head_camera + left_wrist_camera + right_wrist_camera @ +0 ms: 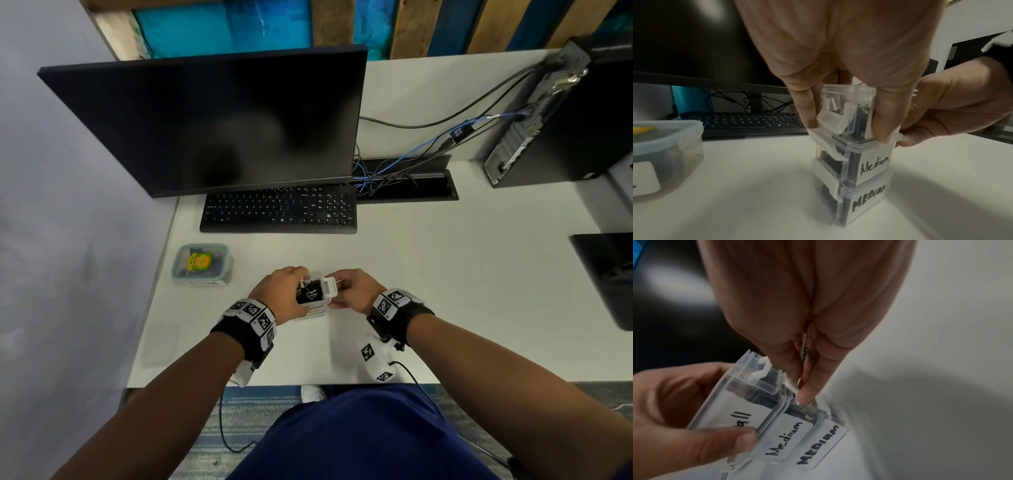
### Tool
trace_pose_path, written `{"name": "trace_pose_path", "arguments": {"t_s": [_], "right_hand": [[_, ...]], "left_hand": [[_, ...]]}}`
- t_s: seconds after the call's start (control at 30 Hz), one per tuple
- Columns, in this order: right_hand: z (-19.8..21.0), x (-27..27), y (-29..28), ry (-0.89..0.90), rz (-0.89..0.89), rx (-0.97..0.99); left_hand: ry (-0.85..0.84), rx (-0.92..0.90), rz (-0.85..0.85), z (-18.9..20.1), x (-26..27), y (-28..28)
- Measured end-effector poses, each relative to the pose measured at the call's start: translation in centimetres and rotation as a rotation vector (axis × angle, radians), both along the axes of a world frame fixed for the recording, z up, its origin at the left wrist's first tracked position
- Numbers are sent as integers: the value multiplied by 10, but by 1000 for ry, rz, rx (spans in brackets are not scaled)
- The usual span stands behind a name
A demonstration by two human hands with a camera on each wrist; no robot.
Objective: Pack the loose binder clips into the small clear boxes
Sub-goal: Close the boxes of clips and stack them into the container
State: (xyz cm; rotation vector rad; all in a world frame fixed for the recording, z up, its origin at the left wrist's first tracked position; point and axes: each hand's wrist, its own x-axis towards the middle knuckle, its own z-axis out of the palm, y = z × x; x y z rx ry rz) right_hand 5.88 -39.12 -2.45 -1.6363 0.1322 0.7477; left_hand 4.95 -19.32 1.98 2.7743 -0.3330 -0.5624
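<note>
Three small clear boxes stand stacked on the white desk (445,274). The top box (310,294) is open, with black binder clips (308,291) inside; part of its label (731,410) shows as "all". Below it sit a box labelled "Medium" (873,164) and one labelled "MEDIUM" (867,201). My left hand (284,286) grips the top box by its sides, fingers (812,123) pointing down. My right hand (342,291) holds the raised white lid (330,286), its fingertips (805,397) pinching the lid's tab (791,386). A thin metal piece (804,345) shows between those fingers.
A larger lidded container (202,263) holding a green-yellow item stands left of the stack. Behind are a black keyboard (279,210), a monitor (212,126), a cable slot (407,185) and a computer tower (555,113). A dark object (606,274) sits at the right edge.
</note>
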Motion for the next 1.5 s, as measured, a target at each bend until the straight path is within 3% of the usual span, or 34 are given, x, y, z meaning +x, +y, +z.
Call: {"name": "trace_pose_path", "arguments": {"t_s": [0.2, 0.47, 0.77, 0.93, 1.5], "right_hand": [[2, -3, 0, 58, -86, 87], [6, -4, 3, 17, -83, 17], [8, -5, 5, 100, -161, -16], [19, -4, 6, 167, -115, 4], [19, -2, 23, 161, -191, -169]], "left_hand": [[46, -43, 15, -1, 0, 2], [51, -14, 11, -1, 1, 0], [43, 12, 24, 1, 1, -1], [38, 15, 39, 1, 1, -2], [31, 19, 34, 2, 0, -2]]}}
